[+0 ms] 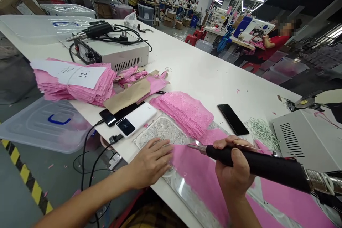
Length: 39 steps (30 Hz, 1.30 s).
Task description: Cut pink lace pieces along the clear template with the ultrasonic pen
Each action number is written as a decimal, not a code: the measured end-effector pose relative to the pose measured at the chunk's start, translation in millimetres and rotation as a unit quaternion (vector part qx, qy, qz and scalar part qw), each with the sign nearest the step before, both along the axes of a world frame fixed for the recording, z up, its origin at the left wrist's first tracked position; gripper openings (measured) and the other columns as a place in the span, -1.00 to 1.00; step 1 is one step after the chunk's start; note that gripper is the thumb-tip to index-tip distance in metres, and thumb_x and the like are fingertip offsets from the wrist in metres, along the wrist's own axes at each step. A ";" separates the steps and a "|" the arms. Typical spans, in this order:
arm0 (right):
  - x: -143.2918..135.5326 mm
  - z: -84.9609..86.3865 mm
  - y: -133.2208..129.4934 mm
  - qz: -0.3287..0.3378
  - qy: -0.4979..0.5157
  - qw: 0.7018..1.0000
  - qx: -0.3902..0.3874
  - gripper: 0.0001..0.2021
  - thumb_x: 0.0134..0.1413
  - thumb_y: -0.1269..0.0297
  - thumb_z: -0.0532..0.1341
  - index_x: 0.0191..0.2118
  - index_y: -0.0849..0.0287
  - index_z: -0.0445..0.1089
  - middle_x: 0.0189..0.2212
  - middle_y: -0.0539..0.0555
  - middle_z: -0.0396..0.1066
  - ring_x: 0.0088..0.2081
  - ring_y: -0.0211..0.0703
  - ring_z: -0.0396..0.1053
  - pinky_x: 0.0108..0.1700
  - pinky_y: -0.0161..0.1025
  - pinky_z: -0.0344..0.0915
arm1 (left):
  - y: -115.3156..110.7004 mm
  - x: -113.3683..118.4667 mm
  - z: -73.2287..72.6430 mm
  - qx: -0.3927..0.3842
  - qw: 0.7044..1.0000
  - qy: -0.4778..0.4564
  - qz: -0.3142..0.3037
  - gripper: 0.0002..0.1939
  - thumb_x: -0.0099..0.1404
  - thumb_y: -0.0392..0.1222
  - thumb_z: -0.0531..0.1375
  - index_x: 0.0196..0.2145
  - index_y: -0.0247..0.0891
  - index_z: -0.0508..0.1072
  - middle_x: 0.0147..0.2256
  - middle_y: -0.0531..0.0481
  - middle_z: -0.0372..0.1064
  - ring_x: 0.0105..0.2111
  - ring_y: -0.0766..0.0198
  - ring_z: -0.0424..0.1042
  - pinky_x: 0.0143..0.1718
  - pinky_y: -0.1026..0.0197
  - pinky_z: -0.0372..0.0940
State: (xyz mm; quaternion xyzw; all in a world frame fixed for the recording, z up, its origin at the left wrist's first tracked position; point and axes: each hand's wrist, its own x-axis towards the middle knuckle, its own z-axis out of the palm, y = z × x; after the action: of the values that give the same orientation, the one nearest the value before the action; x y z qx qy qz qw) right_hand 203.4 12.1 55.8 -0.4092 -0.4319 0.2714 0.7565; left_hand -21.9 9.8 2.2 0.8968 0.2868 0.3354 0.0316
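Observation:
My right hand [235,171] grips a thick black handheld tool [256,164] with a pointed metal tip and a cable end at the right. The tip rests at or just over the upper edge of a pink fabric piece [197,171]; contact cannot be told. My left hand [153,162] lies flat with fingers stretched out, fingertips at the fabric's left edge, over a patterned metallic plate [165,131]. Just beyond stands a stack of pink lace pieces [184,112]. More pink fabric [291,199] lies to the right, partly under my right forearm.
At left are a white power bank [137,119], a tied pink bundle [77,82] and a grey metal box [123,55] bearing a similar tool [93,30]. A phone [233,119], pale cord [263,131] and another box [307,135] lie right. A person in red sits beyond.

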 end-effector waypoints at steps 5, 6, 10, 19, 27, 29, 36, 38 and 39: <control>-0.1 -1.0 -1.7 -0.002 0.002 1.000 -0.011 -0.91 -0.08 0.32 0.26 -0.41 0.13 0.31 -0.41 -0.06 0.32 -0.48 -0.26 0.35 -0.36 -0.15 0.39 | -1.4 0.1 -2.0 -0.002 1.000 -0.009 0.001 -0.78 0.38 -0.25 0.08 -0.07 -0.30 0.45 -0.06 -0.13 0.49 0.09 0.09 0.36 0.15 -0.04 0.20; 0.0 -1.1 -2.0 -0.002 0.003 1.000 -0.014 -0.90 -0.08 0.32 0.26 -0.41 0.13 0.31 -0.40 -0.06 0.32 -0.48 -0.26 0.35 -0.36 -0.14 0.39 | -1.7 0.1 -2.1 -0.003 1.000 -0.009 0.002 -0.78 0.38 -0.26 0.08 -0.07 -0.30 0.45 -0.06 -0.13 0.49 0.09 0.09 0.36 0.15 -0.04 0.20; -0.7 -0.2 -2.5 -0.001 0.015 1.000 -0.021 -0.91 -0.09 0.33 0.26 -0.40 0.13 0.33 -0.41 -0.06 0.29 -0.48 -0.28 0.33 -0.36 -0.16 0.38 | -2.6 -0.2 -1.5 -0.008 1.000 -0.003 0.005 -0.77 0.39 -0.24 0.08 -0.06 -0.30 0.45 -0.05 -0.15 0.48 0.09 0.07 0.35 0.15 -0.05 0.21; -12.3 0.2 -4.6 0.034 0.029 0.999 -0.031 -0.90 -0.07 0.28 0.25 -0.36 0.11 0.34 -0.39 -0.05 0.27 -0.46 -0.29 0.31 -0.36 -0.17 0.38 | -3.0 -1.6 -3.1 -0.012 1.000 0.003 0.007 -0.75 0.37 -0.24 0.10 -0.03 -0.30 0.43 -0.04 -0.16 0.47 0.12 0.05 0.33 0.17 -0.07 0.18; -14.3 -7.2 -3.3 0.041 0.009 0.999 -0.022 -0.90 -0.03 0.31 0.25 -0.37 0.11 0.29 -0.37 -0.07 0.28 -0.43 -0.29 0.33 -0.31 -0.15 0.40 | -2.8 -1.7 -3.0 -0.008 1.000 0.006 0.005 -0.75 0.35 -0.27 0.11 -0.04 -0.31 0.43 -0.04 -0.17 0.47 0.13 0.06 0.33 0.18 -0.08 0.19; -15.6 -6.0 -2.2 0.041 0.010 0.999 -0.018 -0.90 -0.03 0.31 0.25 -0.37 0.11 0.30 -0.38 -0.07 0.29 -0.43 -0.28 0.33 -0.31 -0.15 0.40 | -2.3 -1.8 -2.7 -0.004 1.000 0.007 0.006 -0.76 0.35 -0.28 0.11 -0.05 -0.30 0.44 -0.04 -0.17 0.47 0.12 0.07 0.34 0.18 -0.08 0.19; 7.5 18.7 -5.5 -0.027 0.037 0.999 -0.005 -0.90 -0.08 0.31 0.23 -0.35 0.13 0.35 -0.40 -0.04 0.28 -0.47 -0.31 0.31 -0.36 -0.20 0.37 | 0.0 -0.7 2.9 0.022 1.000 0.007 -0.010 -0.74 0.36 -0.30 0.11 -0.02 -0.29 0.45 -0.03 -0.13 0.47 0.12 0.06 0.34 0.18 -0.08 0.20; 23.4 24.5 -11.7 -0.070 0.025 0.997 -0.007 -0.90 -0.10 0.32 0.23 -0.37 0.14 0.34 -0.40 -0.04 0.29 -0.49 -0.30 0.32 -0.36 -0.18 0.37 | 1.0 2.6 5.8 0.025 0.999 0.008 -0.023 -0.73 0.36 -0.30 0.11 0.00 -0.29 0.44 -0.03 -0.13 0.47 0.13 0.07 0.33 0.20 -0.08 0.19; 31.2 25.9 -15.3 -0.087 0.018 0.996 -0.010 -0.89 -0.12 0.32 0.24 -0.38 0.15 0.34 -0.40 -0.04 0.29 -0.49 -0.30 0.31 -0.36 -0.17 0.37 | 1.7 5.2 7.3 0.026 0.999 0.011 -0.031 -0.72 0.36 -0.30 0.12 0.02 -0.29 0.43 -0.02 -0.14 0.47 0.14 0.08 0.32 0.21 -0.08 0.18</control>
State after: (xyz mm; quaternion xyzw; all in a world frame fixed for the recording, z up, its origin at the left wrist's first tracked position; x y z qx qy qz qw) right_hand 234.7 -3.2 81.7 -0.4475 -0.3782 0.2166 0.7809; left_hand -16.7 11.5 9.5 0.9092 0.2506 0.3320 0.0155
